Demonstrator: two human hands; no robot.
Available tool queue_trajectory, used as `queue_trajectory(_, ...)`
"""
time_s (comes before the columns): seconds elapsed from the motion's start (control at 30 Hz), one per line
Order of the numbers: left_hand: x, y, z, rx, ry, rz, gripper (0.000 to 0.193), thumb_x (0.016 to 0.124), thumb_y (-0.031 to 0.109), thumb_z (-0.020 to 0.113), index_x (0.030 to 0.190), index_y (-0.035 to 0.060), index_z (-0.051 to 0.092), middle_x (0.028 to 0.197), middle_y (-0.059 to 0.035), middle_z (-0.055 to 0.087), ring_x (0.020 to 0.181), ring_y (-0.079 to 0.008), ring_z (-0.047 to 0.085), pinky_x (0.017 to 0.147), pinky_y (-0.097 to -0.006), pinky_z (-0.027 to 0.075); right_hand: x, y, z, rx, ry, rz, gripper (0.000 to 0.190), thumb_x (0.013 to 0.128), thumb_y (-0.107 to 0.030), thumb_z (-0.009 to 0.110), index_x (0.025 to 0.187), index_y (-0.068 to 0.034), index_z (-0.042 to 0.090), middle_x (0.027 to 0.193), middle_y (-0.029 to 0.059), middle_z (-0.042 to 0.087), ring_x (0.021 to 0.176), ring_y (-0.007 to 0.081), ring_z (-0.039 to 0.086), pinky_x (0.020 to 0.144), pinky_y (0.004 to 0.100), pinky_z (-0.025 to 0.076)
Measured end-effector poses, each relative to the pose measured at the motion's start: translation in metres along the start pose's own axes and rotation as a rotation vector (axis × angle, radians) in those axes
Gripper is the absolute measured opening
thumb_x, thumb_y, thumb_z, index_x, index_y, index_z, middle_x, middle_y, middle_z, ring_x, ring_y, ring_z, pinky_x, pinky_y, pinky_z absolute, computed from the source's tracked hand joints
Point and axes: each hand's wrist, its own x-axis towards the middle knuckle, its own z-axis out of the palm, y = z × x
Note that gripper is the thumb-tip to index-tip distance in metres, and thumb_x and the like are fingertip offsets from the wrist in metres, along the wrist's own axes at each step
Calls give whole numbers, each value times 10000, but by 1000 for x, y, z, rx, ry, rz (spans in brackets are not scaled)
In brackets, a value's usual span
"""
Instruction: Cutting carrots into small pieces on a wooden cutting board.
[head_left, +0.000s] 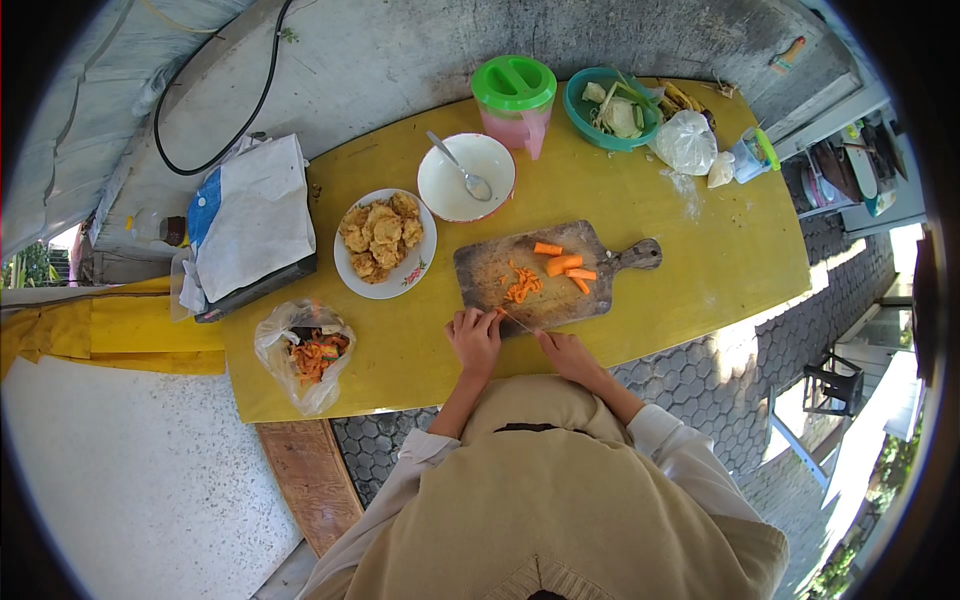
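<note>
A worn wooden cutting board (487, 262) lies before me, its handle pointing right. My right hand (571, 357) grips a knife (519, 321) at the board's near edge, the thin blade pointing left. At the blade's tip, the fingers of my left hand (477, 335) press a small piece of carrot (501, 310) at the board's near left corner. Finely cut carrot (523, 285) sits in a loose heap beyond the blade. Several larger carrot chunks (564, 264) rest toward the handle side.
Left of the board are a plate of fritters (384, 234) and a plastic bag of peelings (319, 356). Behind stand a white bowl (450, 184) with a spoon, a green-lidded pitcher (516, 97) and a teal basin (589, 135) of vegetables. A white plastic bag (685, 142) sits at the right.
</note>
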Motion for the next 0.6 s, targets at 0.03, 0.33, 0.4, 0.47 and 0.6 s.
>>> queue_trajectory(0.03,-1,-1,0,0,0,-1,70,722,207,707,727,154,661,687,34,498,742,-177,497,694,-337,319,0,0,0,15,-7,4,336,949,-280,381,904,14,537,747,242,560,702,436,540,595,487,413)
queue_trajectory(0.33,-4,-4,3,-16,-9,-5,53,730,201,690,749,164,658,712,29,491,747,-187,481,716,-349,312,2,-7,-7,52,-22,166,423,936,-355,396,843,17,574,728,261,573,694,445,551,604,495,427)
queue_trajectory(0.4,-4,-4,3,-25,-4,-9,52,727,194,691,752,162,659,715,28,492,754,-187,483,718,-351,312,1,-6,-8,7,-45,135,441,934,-372,378,849,8,586,753,259,586,721,451,555,639,510,432)
queue_trajectory(0.47,-4,-4,3,-27,-10,-18,51,724,189,691,752,161,659,716,27,493,757,-188,483,718,-352,312,3,-6,-8,-39,-69,103,461,932,-389,360,854,-1,597,779,256,599,749,456,559,674,524,438)
queue_trajectory(0.6,-5,-4,4,-39,-25,-43,54,718,177,692,756,158,659,720,26,496,765,-190,485,721,-353,313,6,6,2,-83,-67,182,454,934,-392,367,858,-6,594,758,252,594,729,450,561,640,518,444)
